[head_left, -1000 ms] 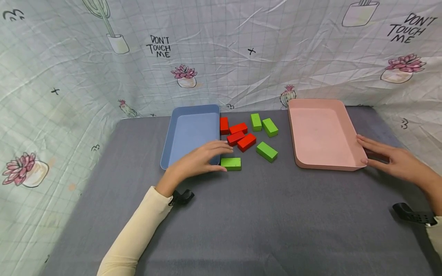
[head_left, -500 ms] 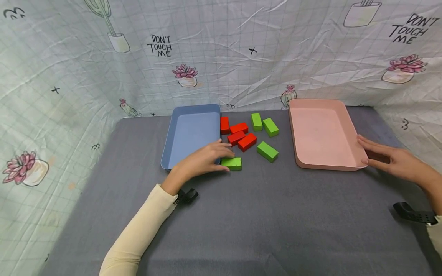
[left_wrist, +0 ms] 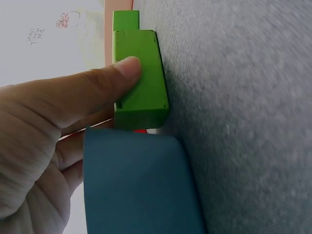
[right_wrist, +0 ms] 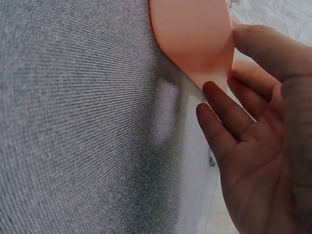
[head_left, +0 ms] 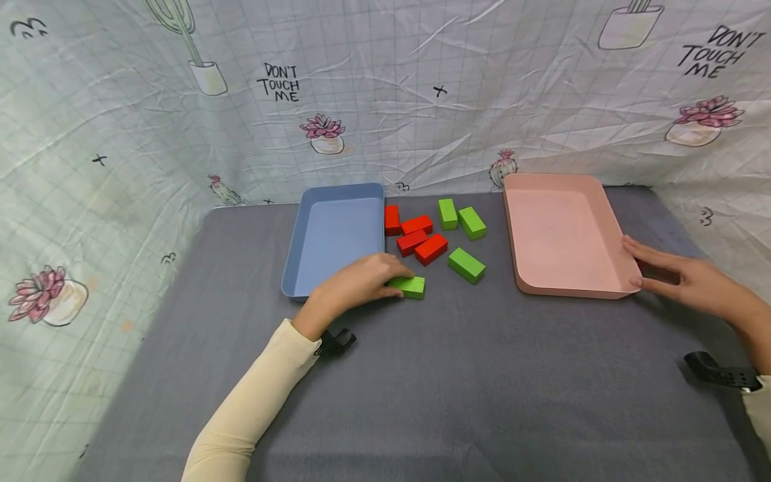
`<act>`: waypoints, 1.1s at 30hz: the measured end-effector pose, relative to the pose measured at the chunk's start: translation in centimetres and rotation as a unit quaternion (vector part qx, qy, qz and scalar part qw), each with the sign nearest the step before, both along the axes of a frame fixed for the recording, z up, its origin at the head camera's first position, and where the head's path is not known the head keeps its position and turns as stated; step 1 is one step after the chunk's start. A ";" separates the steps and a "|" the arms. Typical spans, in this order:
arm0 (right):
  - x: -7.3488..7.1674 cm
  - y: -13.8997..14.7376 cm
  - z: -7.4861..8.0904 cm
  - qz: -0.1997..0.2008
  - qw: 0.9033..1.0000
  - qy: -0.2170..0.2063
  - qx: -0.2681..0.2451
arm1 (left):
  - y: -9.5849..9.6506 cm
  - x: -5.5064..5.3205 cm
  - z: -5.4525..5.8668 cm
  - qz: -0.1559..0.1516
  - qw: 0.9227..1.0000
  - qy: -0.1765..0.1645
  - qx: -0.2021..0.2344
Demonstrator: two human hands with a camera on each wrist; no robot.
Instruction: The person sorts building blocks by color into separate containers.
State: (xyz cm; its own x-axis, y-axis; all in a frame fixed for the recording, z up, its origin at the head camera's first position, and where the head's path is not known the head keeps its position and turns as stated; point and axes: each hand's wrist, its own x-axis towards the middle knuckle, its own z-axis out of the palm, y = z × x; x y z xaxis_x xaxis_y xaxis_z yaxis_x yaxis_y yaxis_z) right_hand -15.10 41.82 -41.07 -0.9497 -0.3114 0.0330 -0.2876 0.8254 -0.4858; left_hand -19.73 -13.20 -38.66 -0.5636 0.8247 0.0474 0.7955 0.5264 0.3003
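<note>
My left hand [head_left: 355, 286] pinches a green block [head_left: 412, 288] beside the front right corner of the blue tray [head_left: 334, 231]. In the left wrist view its thumb [left_wrist: 128, 68] lies on the near face of that block, and the other fingers go behind it. My right hand [head_left: 695, 280] is at the right wall of the pink tray [head_left: 560, 231]. Seen from the right wrist, the thumb and fingertips touch the tray's side [right_wrist: 200, 34] with the fingers loosely extended. Both trays have nothing in them.
Several red blocks [head_left: 431, 248] sit close together by the blue tray's right wall. Another green block [head_left: 466, 265] lies between the trays, with two more green blocks [head_left: 447, 213] farther back. A printed cloth [head_left: 385, 94] hangs behind the grey table [head_left: 458, 375].
My left hand has moved slightly right and down, its fingers closing on the green block, which has shifted a little to the right. The right hand has stayed at the pink tray.
</note>
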 end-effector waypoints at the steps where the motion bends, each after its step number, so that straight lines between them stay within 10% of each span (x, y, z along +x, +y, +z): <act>1: 0.0 0.0 -0.1 -0.005 1.000 -0.003 0.001 | 0.1 0.0 0.0 0.000 1.000 -0.003 -0.002; 19: -0.3 0.4 -0.7 0.024 0.998 -0.005 -0.057 | 2.4 0.5 -0.2 -0.036 0.999 -0.031 0.000; 33: -0.4 1.1 -1.1 0.033 0.998 0.009 -0.058 | 3.6 0.7 -0.6 -0.007 0.997 -0.077 0.020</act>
State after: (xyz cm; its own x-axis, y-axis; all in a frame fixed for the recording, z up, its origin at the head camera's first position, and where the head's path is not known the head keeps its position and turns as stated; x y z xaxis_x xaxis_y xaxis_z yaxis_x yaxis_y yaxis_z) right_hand -15.54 42.88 -42.15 -0.9260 -0.3665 0.0902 -0.3495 0.7423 -0.5717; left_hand -19.04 -9.63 -39.24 -0.5557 0.8314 -0.0061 0.7449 0.5011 0.4406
